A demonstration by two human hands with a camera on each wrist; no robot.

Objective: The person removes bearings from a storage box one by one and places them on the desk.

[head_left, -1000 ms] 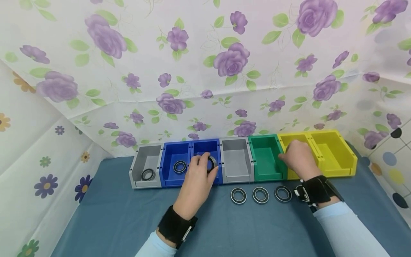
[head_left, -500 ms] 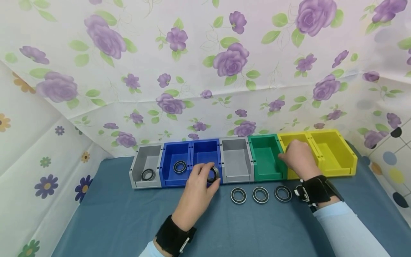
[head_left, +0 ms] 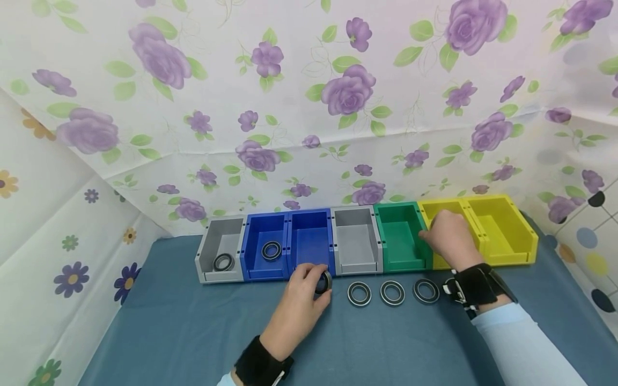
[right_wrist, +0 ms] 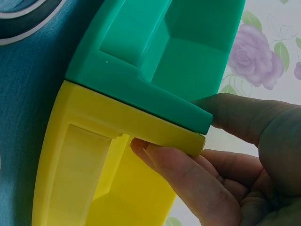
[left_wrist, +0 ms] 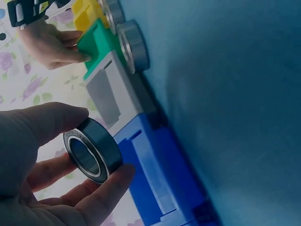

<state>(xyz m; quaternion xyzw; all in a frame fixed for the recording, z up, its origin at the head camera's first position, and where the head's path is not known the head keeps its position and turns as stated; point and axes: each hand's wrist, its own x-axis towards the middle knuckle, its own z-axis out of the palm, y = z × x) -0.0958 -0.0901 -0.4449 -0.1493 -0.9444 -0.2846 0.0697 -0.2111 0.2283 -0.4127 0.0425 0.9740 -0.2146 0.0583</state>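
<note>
My left hand (head_left: 298,308) pinches a ball bearing (left_wrist: 104,143) between thumb and fingers, just in front of the right blue bin (head_left: 310,233). The bearing is a dark ring with a bright metal inner edge, tilted in the grip. My right hand (head_left: 450,238) grips the adjoining side walls of the green bin (right_wrist: 197,61) and the left yellow bin (right_wrist: 75,174), thumb on the green side and fingers on the yellow side. Before the bins, on the cloth, lie a bearing (head_left: 350,294), a second bearing (head_left: 383,293) and a third bearing (head_left: 416,291).
Further left, the grey bin (head_left: 221,233) and the left blue bin (head_left: 265,230) each hold one bearing. Another grey bin (head_left: 355,236) stands mid-row, and a yellow bin (head_left: 504,230) ends it at right. Blue cloth (head_left: 159,332) covers the table; a flowered curtain (head_left: 289,107) hangs behind.
My left hand has drawn the bearing out of the right blue bin, toward me, to the front of its edge. The right hand has stayed on the bin walls.
</note>
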